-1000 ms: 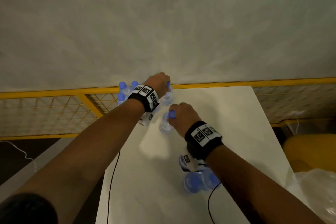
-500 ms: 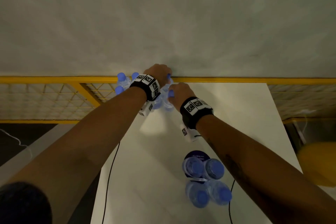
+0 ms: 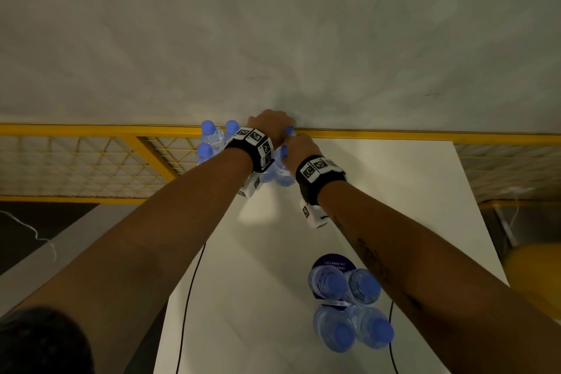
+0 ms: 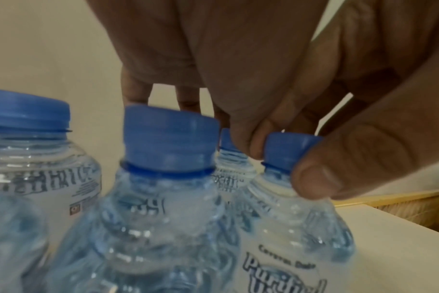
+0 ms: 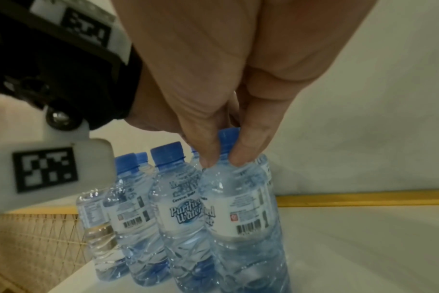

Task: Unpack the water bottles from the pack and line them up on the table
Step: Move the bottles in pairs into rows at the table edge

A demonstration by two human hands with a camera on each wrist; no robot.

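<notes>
Item: water bottles, blue caps, clear plastic, printed labels.

Location: loose bottles stood clustered at 12 o'clock on the white table (image 3: 379, 191), by the yellow rail (image 3: 394, 133); the pack (image 3: 346, 307) (four bottles in view, wrapped) sat at 5 o'clock, well apart from the cluster.

Holdings: right hand (image 5: 228, 111) pinched the cap and neck of the near bottle (image 5: 241, 208) between thumb and finger, the bottle upright beside its neighbours. Left hand (image 4: 276, 79) pinched the cap of a second bottle (image 4: 291, 188) in the same cluster.

Risks (judged): the bottles stood crowded, touching or nearly so; a nudge while setting one down could topple a neighbour. The leftmost stood at the table's corner and might go over the edge. Cap-only pinches might let a full bottle swing or slip.

Not determined: whether either held bottle's base rested on the table; the total count in the cluster; whether it formed a true line, since both wrists covered it from above
</notes>
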